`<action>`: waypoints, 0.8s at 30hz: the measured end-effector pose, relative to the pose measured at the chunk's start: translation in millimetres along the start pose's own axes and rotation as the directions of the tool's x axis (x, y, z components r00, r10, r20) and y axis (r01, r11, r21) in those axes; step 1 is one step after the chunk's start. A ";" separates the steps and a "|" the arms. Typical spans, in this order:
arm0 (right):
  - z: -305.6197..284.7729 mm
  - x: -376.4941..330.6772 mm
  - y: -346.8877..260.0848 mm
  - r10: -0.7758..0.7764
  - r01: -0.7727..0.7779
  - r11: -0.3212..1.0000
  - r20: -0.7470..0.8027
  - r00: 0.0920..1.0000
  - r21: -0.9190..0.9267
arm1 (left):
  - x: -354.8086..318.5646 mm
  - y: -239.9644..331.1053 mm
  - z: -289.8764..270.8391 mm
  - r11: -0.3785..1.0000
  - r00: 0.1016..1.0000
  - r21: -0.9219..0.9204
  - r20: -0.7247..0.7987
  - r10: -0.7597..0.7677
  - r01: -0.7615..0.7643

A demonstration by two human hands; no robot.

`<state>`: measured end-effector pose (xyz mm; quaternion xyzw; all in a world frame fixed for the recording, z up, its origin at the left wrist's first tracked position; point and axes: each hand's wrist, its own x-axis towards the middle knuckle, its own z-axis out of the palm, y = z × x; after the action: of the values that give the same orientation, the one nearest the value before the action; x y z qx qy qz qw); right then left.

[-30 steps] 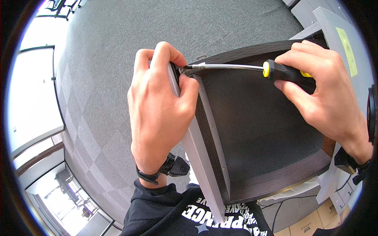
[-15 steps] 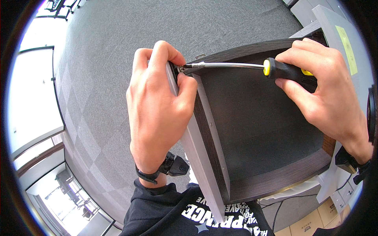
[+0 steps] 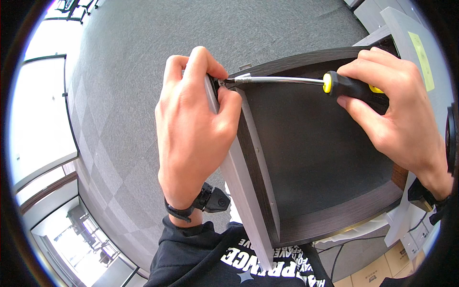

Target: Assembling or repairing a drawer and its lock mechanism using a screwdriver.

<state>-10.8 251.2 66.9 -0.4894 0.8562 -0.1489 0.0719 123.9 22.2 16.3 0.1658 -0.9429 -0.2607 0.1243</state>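
Observation:
A screwdriver [image 3: 351, 88] with a black and yellow handle lies in my right hand [image 3: 394, 100], closed round the grip. Its long shaft runs left, nearly level, above an open drawer [image 3: 325, 138] with dark wood sides. The tip meets a small metal fitting [image 3: 221, 82] at the drawer's far left corner; whether a screw sits there is hard to make out. My left hand [image 3: 193, 115] is closed over the grey drawer front [image 3: 246, 191], fingers on its outer side. Thumb and index finger lie on either side of the tip, partly hiding the fitting.
Right of the drawer stands a grey cabinet panel [image 3: 411, 52] with a yellow-green paper strip [image 3: 420, 57]. Cardboard boxes [image 3: 370, 275] and a dark cable [image 3: 340, 256] lie at the lower right. Grey carpet [image 3: 119, 119] spreads to the left, toward white panels [image 3: 43, 119].
The screwdriver and my right hand have shifted very slightly right. My left fingertips have moved a little, showing slightly more of the dark fitting. Both grips stay the same.

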 end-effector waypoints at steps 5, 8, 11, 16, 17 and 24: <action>-1.9 2.9 -0.8 -0.036 0.036 0.999 0.009 0.999 0.028 | 0.9 -2.6 -0.1 1.000 1.000 -0.017 -0.010 0.024 -0.024; 0.0 3.4 -0.3 -0.050 0.050 0.998 -0.001 0.999 0.024 | 2.1 -3.8 2.2 0.999 1.000 -0.033 0.007 0.029 -0.029; 0.7 3.6 -0.4 -0.053 0.053 0.998 -0.005 0.999 0.031 | 1.7 -3.7 2.0 0.998 0.999 -0.050 -0.006 0.033 -0.033; 1.8 4.2 -1.1 -0.046 0.046 0.998 -0.006 0.999 0.052 | 1.5 -5.1 2.1 0.997 0.998 -0.045 -0.018 0.063 -0.063; 1.9 4.2 -1.3 -0.048 0.048 0.998 -0.005 0.999 0.050 | 1.2 -4.7 1.9 0.997 0.998 -0.045 -0.019 0.062 -0.063; 2.0 3.4 -0.7 -0.054 0.054 0.998 0.008 0.999 0.034 | 0.2 -4.5 2.7 0.996 0.997 -0.039 -0.023 0.077 -0.078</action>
<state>-11.4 247.5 65.3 -0.5117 0.8397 -0.1630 0.0801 124.0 19.7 11.7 0.1293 -0.9419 -0.2727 0.1476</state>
